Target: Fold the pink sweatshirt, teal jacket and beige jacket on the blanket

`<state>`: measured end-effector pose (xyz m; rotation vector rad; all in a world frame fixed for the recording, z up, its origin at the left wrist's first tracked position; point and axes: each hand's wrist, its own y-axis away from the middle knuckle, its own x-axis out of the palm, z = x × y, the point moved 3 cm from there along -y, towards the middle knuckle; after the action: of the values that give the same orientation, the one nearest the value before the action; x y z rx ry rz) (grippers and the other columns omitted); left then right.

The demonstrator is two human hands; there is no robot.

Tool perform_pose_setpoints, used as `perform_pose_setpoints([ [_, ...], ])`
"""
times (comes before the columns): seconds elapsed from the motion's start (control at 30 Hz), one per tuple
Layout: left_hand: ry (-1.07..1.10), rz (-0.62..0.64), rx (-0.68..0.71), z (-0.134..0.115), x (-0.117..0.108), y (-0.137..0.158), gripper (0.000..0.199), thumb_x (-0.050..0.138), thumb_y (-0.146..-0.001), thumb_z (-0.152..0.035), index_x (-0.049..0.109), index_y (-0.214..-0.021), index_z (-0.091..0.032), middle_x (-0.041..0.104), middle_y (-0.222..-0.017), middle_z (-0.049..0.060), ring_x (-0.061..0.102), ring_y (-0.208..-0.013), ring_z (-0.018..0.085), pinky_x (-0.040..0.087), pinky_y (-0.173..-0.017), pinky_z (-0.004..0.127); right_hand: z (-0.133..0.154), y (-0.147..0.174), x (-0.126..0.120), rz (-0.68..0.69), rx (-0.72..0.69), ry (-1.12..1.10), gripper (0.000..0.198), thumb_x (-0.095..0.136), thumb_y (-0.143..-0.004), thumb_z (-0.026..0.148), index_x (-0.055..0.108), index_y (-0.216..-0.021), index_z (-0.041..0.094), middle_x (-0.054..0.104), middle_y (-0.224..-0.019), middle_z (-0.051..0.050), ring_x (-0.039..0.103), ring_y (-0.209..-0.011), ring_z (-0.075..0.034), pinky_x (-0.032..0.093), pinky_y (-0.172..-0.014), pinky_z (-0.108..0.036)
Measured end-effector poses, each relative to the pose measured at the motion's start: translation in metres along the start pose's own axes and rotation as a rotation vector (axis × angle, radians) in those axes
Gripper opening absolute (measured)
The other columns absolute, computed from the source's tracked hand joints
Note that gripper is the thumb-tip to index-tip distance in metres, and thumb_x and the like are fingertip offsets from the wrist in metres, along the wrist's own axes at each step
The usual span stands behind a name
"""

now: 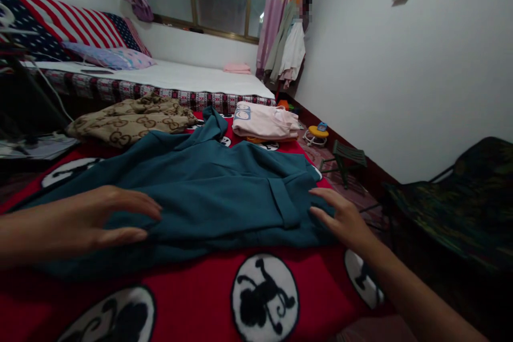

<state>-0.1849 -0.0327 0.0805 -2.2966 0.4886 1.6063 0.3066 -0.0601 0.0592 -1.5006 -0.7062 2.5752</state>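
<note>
A teal long-sleeved garment lies spread over a red cloth printed with dark figures in white circles. One sleeve is laid across its front, the cuff toward the right. My left hand hovers over the garment's left part, thumb and fingers apart, nothing between them. At the right edge, past the cuff, my right hand has its thumb and fingers spread. Whether its fingertips touch the fabric I cannot tell.
Behind the garment lie a crumpled brown patterned cloth and a folded pale pink stack. A dark camouflage folding chair, a small green stool and a yellow-topped stool stand at right. A bed is beyond.
</note>
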Motion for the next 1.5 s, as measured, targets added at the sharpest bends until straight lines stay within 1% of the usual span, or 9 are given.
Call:
perform_pose_setpoints([
  [0.17,0.047,-0.039,0.203,-0.077,0.031,-0.084,0.059,0.056,-0.081,-0.061,0.059,-0.131,-0.031,0.053,-0.141,0.006,0.051,-0.127,0.029,0.039,-0.108,0.04,-0.054,-0.021,0.022,-0.179,0.194,-0.12,0.054,0.067,-0.073,0.042,0.06,-0.121,0.016,0.064,-0.119,-0.016,0.063,-0.109,-0.029,0.048,-0.097,-0.051],
  [0.33,0.052,-0.182,0.167,-0.082,0.087,-0.13,0.08,0.067,-0.072,-0.062,0.051,-0.138,-0.019,0.05,-0.141,0.016,0.046,-0.13,0.033,0.037,-0.109,0.049,-0.088,-0.042,0.044,-0.274,0.516,-0.526,0.074,0.077,-0.059,0.055,0.06,-0.119,0.015,0.07,-0.105,-0.014,0.069,-0.093,-0.026,0.055,-0.086,-0.046],
  [0.57,0.131,-0.309,0.211,-0.084,0.1,-0.126,0.07,0.07,-0.075,-0.055,0.051,-0.135,-0.026,0.06,-0.123,0.009,0.054,-0.115,0.029,0.044,-0.101,0.043,-0.08,-0.051,0.052,-0.142,0.433,-0.368,0.047,0.074,-0.064,0.054,0.072,-0.092,0.016,0.071,-0.085,-0.008,0.066,-0.082,-0.024,0.054,-0.08,-0.04],
  [0.8,0.102,-0.234,0.285,-0.09,0.099,-0.124,0.065,0.071,-0.074,-0.057,0.056,-0.131,-0.028,0.061,-0.116,0.009,0.057,-0.106,0.028,0.046,-0.092,0.043,-0.041,-0.043,0.047,-0.206,0.062,0.007,0.03,0.069,-0.073,0.039,0.071,-0.092,0.017,0.06,-0.13,-0.013,0.051,-0.121,-0.032,0.038,-0.104,-0.052],
  [1.03,0.14,-0.199,0.42,-0.095,0.098,-0.119,0.057,0.069,-0.075,-0.06,0.065,-0.122,-0.028,0.062,-0.117,0.009,0.056,-0.103,0.026,0.048,-0.089,0.039,-0.028,-0.028,0.019,-0.222,0.42,-0.357,0.042,0.062,-0.079,0.047,0.069,-0.105,0.015,0.074,-0.099,-0.01,0.068,-0.089,-0.026,0.052,-0.08,-0.037],
  [1.1,0.154,-0.199,0.43,-0.096,0.097,-0.119,0.052,0.068,-0.076,-0.059,0.068,-0.118,-0.028,0.062,-0.117,0.009,0.056,-0.103,0.026,0.049,-0.088,0.039,-0.035,-0.025,0.015,-0.049,0.458,-0.394,0.039,0.064,-0.076,0.048,0.071,-0.098,0.016,0.075,-0.094,-0.008,0.068,-0.084,-0.026,0.053,-0.076,-0.036],
  [1.23,0.179,-0.214,0.427,-0.098,0.098,-0.121,0.039,0.068,-0.079,-0.053,0.072,-0.107,-0.027,0.062,-0.113,0.008,0.057,-0.099,0.024,0.049,-0.085,0.037,-0.05,-0.027,0.01,0.377,0.462,0.02,0.034,0.063,-0.076,0.05,0.073,-0.079,0.018,0.074,-0.079,-0.007,0.067,-0.076,-0.027,0.049,-0.069,-0.035],
  [1.37,0.178,-0.23,0.424,-0.098,0.101,-0.123,0.028,0.068,-0.082,-0.046,0.073,-0.101,-0.026,0.062,-0.11,0.007,0.057,-0.097,0.022,0.049,-0.084,0.036,-0.052,-0.057,-0.005,0.148,0.527,0.403,0.045,0.06,-0.081,0.051,0.064,-0.114,0.021,0.072,-0.101,-0.009,0.066,-0.092,-0.028,0.047,-0.074,-0.034],
  [1.5,0.175,-0.238,0.411,-0.098,0.102,-0.122,0.025,0.066,-0.085,-0.042,0.072,-0.103,-0.026,0.061,-0.109,0.006,0.057,-0.096,0.022,0.048,-0.083,0.035,-0.034,-0.086,0.012,0.243,0.363,0.414,0.06,0.068,-0.079,0.043,0.051,-0.132,0.021,0.063,-0.122,-0.01,0.065,-0.099,-0.024,0.048,-0.077,-0.03],
])
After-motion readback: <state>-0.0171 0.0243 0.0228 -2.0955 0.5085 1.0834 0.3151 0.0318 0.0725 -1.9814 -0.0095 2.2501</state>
